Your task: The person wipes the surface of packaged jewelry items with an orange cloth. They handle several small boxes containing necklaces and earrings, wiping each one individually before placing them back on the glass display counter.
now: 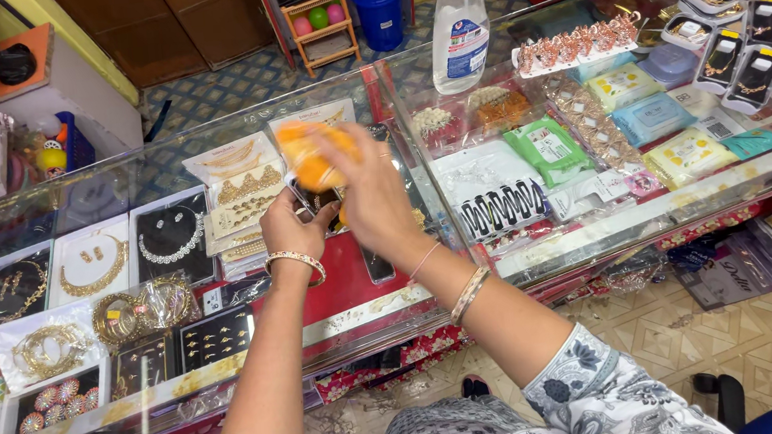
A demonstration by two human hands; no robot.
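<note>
Both my hands are raised over the glass counter [212, 148] of a jewellery showcase. My right hand [375, 195] grips an orange cloth [306, 159], blurred by motion, and presses it against a dark flat item that looks like a phone [319, 199]. My left hand [289, 230] holds that item from below. Bangles sit on both wrists. Under the glass lie necklace sets [169, 236] and gold bangles [134, 313].
A clear spray bottle [461, 29] stands on the counter at the back. To the right, under glass, are hair clips [501, 207], packets and boxed jewellery [744, 55]. A blue bin [379, 8] and a small shelf [321, 27] stand on the floor beyond.
</note>
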